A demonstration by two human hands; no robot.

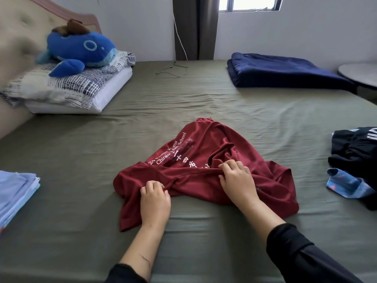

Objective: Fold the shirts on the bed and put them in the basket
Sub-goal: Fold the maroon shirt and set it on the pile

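Observation:
A dark red shirt with white lettering lies crumpled in the middle of the olive-green bed. My left hand grips a bunched fold of the red shirt near its front left. My right hand lies on the shirt a little farther right, its fingers curled into the same ridge of cloth. A black shirt with a blue tie-dye piece lies in a heap at the right edge. No basket is in view.
A stack of folded light blue clothes sits at the left edge. A blue plush whale rests on pillows at the back left. A folded navy blanket lies at the back right. A thin cable trails on the bed.

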